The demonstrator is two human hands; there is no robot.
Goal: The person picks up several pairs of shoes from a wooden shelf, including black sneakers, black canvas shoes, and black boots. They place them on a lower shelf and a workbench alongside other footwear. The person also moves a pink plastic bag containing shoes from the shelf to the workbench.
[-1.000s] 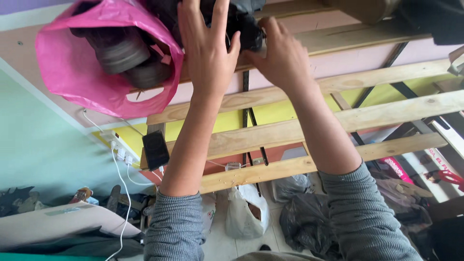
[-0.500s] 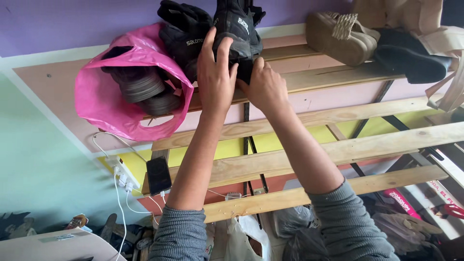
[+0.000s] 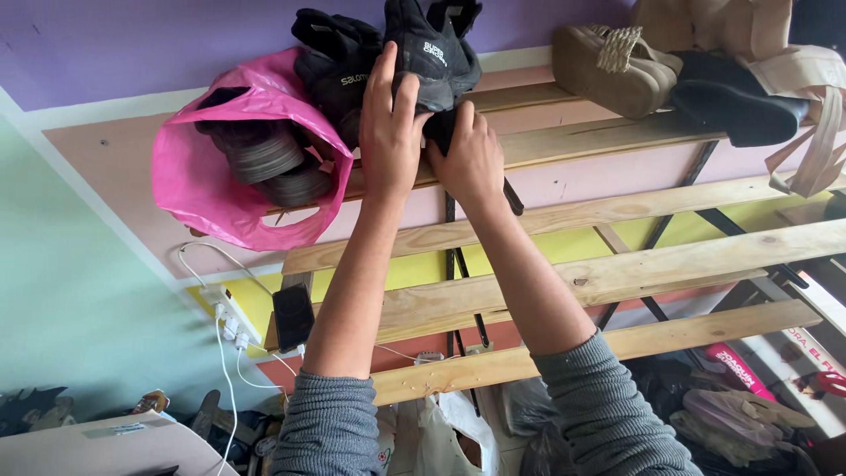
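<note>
Both my arms reach up to the top slat of a wooden rack. My left hand lies flat against a black shoe that stands on that slat. My right hand grips the lower end of the same shoe from below. A second black shoe sits right beside it on the left. Whether my left fingers close around the shoe is hidden.
A pink plastic bag with dark shoes inside hangs at the rack's left end. A tan wedge sandal and a black shoe rest at the right. A phone charges below by a power strip. Bags and clothes lie underneath.
The view has tilted down, so the shelf sits lower in the frame. My hands stay on the black shoe, which now stands further back on the top slat.
</note>
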